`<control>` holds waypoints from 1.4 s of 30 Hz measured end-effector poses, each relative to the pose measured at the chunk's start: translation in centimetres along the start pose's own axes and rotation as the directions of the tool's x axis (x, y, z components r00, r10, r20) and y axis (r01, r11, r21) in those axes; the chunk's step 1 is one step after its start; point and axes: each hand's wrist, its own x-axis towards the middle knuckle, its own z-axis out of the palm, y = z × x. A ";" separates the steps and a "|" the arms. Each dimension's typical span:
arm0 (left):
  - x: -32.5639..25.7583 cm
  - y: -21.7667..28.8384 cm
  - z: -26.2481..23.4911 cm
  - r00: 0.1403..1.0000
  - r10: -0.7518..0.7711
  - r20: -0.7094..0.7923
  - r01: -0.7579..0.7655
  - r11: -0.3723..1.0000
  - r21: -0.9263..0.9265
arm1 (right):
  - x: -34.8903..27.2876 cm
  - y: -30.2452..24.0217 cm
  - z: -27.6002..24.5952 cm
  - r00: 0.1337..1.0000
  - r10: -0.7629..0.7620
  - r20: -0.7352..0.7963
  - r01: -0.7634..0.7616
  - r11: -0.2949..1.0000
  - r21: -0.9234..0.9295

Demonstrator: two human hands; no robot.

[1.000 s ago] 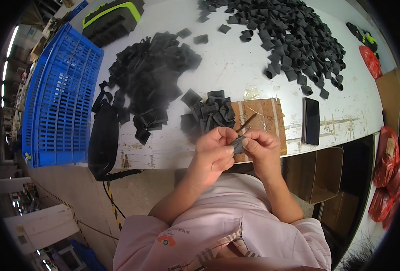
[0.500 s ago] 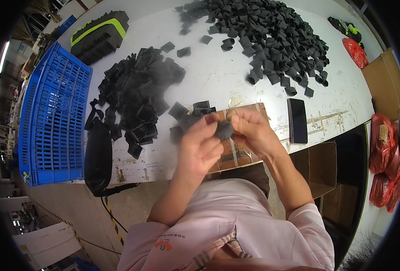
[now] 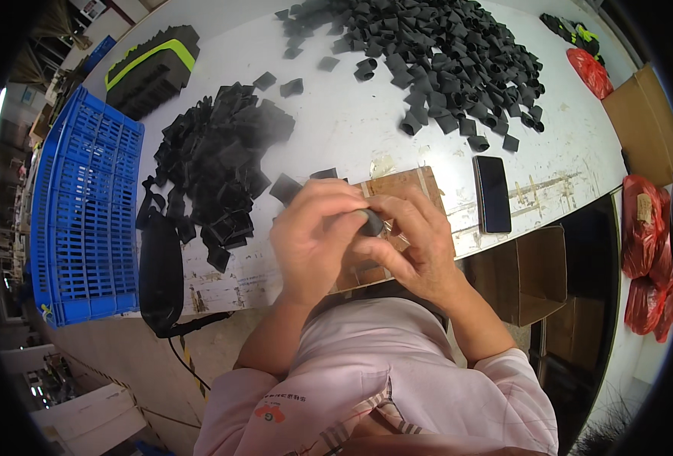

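In front of my chest, my left hand [image 3: 311, 242] and my right hand [image 3: 421, 247] meet over a small black fabric piece [image 3: 372, 223]. Fingers and thumbs of both hands pinch it, and its lower edge curves like a short tube. A brown board [image 3: 420, 181] crossed with tape strips lies under my hands. Several loose black pieces [image 3: 285, 188] sit just beyond my left hand, partly hidden by it. To the left is a heap of flat black pieces [image 3: 211, 159]. A larger heap of rolled, tube-like black pieces [image 3: 465, 72] spreads over the far right of the table.
A blue plastic crate [image 3: 85, 205] stands at the left edge, beside a black pouch [image 3: 161, 266]. Behind it lies a dark stack with a yellow-green band [image 3: 154, 64]. A phone [image 3: 493, 196] rests right of the board. Cardboard boxes and red bags [image 3: 644, 228] are farther right.
My hands have closed in around the black piece, with the left hand turned over it and the right fingers curled round its side. The view has shifted slightly.
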 end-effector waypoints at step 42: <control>-2.5 -15.4 -7.0 0.825 -0.441 -0.352 0.522 0.360 0.773 | -0.9 2.9 -0.3 0.790 0.604 0.102 -0.605 0.742 0.288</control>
